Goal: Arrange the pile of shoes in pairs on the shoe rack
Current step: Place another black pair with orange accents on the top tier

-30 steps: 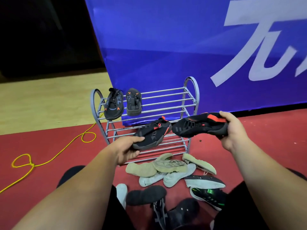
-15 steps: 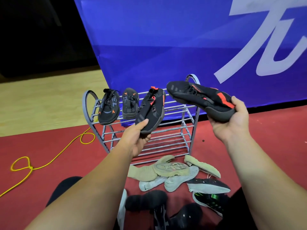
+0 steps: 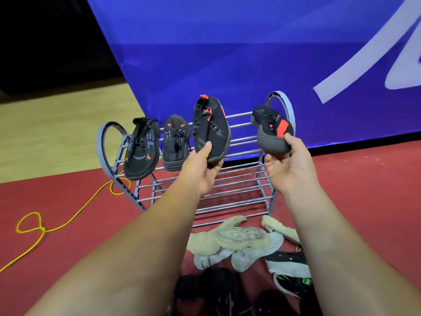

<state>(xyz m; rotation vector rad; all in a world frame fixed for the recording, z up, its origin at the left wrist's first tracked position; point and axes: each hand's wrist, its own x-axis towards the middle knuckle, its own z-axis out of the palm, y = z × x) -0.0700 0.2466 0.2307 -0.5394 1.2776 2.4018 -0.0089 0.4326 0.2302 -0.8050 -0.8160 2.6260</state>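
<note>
My left hand (image 3: 202, 169) grips one black-and-red knit sneaker (image 3: 210, 128), right hand (image 3: 287, 165) its twin (image 3: 271, 131), so they land paired on the grey metal rack (image 3: 288, 106) at 12 o'clock.

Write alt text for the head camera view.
The left hand holds a black-and-red shoe and the right hand its match at the top of a metal shoe rack, beside a black pair resting there. More shoes lie piled on the red floor.
</note>
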